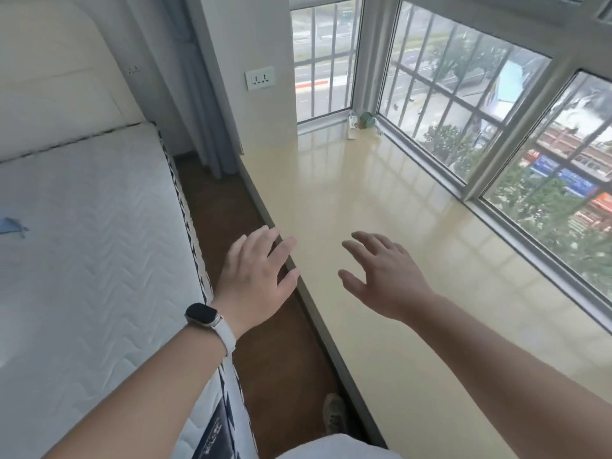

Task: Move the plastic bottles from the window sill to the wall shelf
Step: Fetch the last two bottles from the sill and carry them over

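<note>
Small plastic bottles stand in the far corner of the wide cream window sill [381, 200]: a clear one with a pale label [352, 121] and a greenish one [366, 119] beside it, both blurred and tiny. My left hand [256, 281], with a watch on its wrist, hovers over the sill's near edge with its fingers spread and holds nothing. My right hand [381, 279] is held above the sill, fingers loosely spread and empty. Both hands are far from the bottles. No wall shelf is in view.
A bed with a white mattress [86, 246] runs along the left. A narrow strip of brown floor [231, 207] lies between bed and sill. Barred windows [480, 94] close off the sill's back and right. A grey curtain [212, 104] and a wall socket [260, 78] are at the back.
</note>
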Demonstrator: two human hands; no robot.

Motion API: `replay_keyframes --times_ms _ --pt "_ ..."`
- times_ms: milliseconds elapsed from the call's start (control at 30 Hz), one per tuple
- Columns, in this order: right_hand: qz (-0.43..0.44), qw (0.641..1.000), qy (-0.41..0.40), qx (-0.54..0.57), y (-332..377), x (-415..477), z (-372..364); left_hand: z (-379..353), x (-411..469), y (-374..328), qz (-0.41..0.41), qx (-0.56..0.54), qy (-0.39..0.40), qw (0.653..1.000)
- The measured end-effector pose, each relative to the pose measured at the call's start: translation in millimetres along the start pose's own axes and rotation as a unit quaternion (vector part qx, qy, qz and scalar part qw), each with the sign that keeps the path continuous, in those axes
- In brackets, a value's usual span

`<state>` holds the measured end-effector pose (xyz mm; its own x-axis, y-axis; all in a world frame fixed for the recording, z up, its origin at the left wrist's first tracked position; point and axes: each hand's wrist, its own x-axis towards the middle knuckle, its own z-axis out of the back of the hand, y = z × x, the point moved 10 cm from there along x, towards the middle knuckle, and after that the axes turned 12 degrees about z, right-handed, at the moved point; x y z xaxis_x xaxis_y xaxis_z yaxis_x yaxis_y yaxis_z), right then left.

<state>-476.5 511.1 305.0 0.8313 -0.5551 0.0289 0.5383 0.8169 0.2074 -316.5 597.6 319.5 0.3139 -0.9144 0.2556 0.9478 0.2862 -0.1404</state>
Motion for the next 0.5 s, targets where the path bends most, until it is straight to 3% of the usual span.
replay_keyframes --times_ms 267,500 --pt "0.032 0.999 -0.016 0.018 -33.5 40.8 7.1 -8.1 43.2 -7.3 0.010 0.034 0.008 0.999" --pt "0.074 0.997 -0.019 0.022 -24.5 97.9 9.4 -3.9 62.5 35.8 0.064 0.046 0.021 0.997"
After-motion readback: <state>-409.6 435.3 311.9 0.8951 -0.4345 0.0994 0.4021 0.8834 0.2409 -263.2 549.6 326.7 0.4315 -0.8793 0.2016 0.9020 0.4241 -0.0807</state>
